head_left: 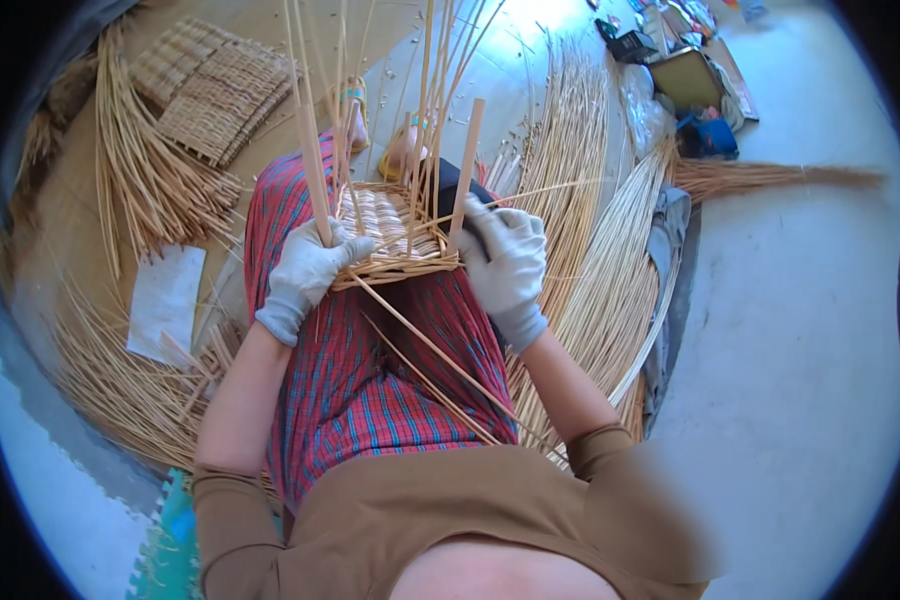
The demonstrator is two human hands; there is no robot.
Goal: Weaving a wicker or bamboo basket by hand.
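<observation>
A half-woven cane basket [385, 228] rests on my lap, over a red checked skirt [370, 370]. Many thin upright canes [425, 90] rise from its rim. My left hand [305, 275], in a grey glove, grips the basket's left corner and an upright stake there. Also gloved, my right hand [510, 262] presses on the right corner, closed around a flat wooden stake [465, 165] that stands upright. Loose cane ends [440, 365] trail from the woven rim down across my lap.
Bundles of cane [595, 260] lie on the floor at my right, more [145, 190] at my left. Woven mats [215, 90] are stacked at the upper left. A white sheet [165, 300] lies to the left. Boxes and clutter [685, 75] sit at the upper right.
</observation>
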